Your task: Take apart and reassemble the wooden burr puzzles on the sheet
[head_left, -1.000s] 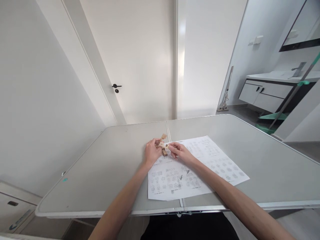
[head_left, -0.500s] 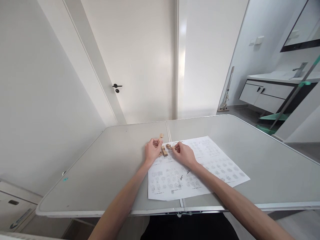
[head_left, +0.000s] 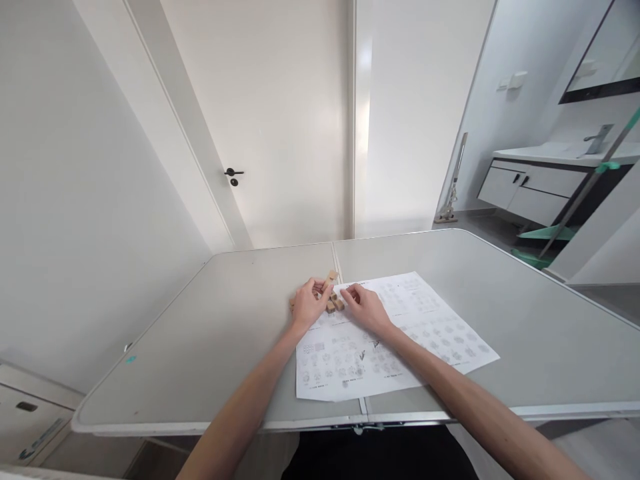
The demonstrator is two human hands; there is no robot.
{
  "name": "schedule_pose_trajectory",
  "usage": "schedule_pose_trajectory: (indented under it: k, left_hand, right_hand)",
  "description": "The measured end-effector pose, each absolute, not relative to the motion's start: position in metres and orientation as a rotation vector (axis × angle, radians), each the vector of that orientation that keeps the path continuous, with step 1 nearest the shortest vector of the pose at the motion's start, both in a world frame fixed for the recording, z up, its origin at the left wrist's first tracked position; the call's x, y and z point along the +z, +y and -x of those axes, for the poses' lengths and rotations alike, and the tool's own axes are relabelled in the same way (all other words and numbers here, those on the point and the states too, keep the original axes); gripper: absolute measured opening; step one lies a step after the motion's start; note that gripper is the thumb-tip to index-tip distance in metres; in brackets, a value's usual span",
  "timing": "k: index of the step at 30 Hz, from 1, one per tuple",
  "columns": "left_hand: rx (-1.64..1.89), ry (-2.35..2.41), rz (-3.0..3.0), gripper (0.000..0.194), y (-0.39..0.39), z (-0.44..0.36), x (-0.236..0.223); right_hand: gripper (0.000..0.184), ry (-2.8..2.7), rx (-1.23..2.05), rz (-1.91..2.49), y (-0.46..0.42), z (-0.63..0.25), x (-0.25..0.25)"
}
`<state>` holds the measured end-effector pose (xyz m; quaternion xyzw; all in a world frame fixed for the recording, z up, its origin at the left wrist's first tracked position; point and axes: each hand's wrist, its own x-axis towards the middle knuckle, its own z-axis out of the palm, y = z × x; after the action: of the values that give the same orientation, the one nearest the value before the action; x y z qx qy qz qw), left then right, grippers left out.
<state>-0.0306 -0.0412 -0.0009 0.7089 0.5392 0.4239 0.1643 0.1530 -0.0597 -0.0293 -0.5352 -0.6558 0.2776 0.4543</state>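
Plainly, the wooden pieces (head_left: 331,307) look blocky (squared-off ends), tan-coloured.

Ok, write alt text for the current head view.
A person's bare left hand pinches a tan wooden stick beside small brown wooden blocks, the right hand close by. A white printed paper sheet lies partly beneath the hands on a grey rectangular table.

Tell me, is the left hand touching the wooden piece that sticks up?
Touching. The head view shows the left hand gripping the wooden piece, whose upper end juts out beyond the grip.
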Motion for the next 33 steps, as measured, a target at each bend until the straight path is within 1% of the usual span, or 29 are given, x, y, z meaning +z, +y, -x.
schedule_pose_trajectory:
  k: [3, 6, 9, 12, 15, 17, 23, 26, 33]
  left_hand:
    - [1.153, 1.440, -2.085, 0.021, -0.045, 0.028, 0.001]
    - [1.072, 1.318, -2.171, 0.025, -0.049, 0.026, -0.001]
    - [1.019, 1.264, -2.340, 0.027, -0.051, 0.026, -0.004]
    - [0.996, 1.210, -2.535, 0.030, -0.051, 0.028, -0.006]
    - [0.920, 1.219, -2.671, 0.042, -0.049, 0.030, -0.011]
    - [0.874, 1.241, -2.721, 0.044, -0.047, 0.032, -0.014]
    - [0.807, 1.207, -2.778, 0.024, -0.045, 0.036, -0.015]
    - [0.788, 1.204, -2.779, 0.020, -0.046, 0.037, -0.013]
    - [0.779, 1.265, -2.721, 0.049, -0.046, 0.035, -0.014]
  right_hand:
    - [0.046, -1.420, 0.907, 1.176, -0.057, -0.156, -0.025]
    - [0.056, -1.346, 1.122, 1.032, -0.057, -0.157, -0.019]
    - [0.056, -1.337, 1.175, 0.973, -0.056, -0.158, -0.016]
    - [0.053, -1.349, 1.098, 1.041, -0.054, -0.161, -0.018]
    - [0.051, -1.420, 0.890, 1.203, -0.050, -0.163, -0.027]
    - [0.051, -1.481, 0.778, 1.298, -0.047, -0.163, -0.034]
    - [0.044, -1.619, 0.693, 1.427, -0.043, -0.158, -0.044]
    - [0.040, -1.661, 0.639, 1.554, -0.043, -0.153, -0.042]
    - [0.040, -1.734, 0.571, 1.640, -0.046, -0.148, -0.037]
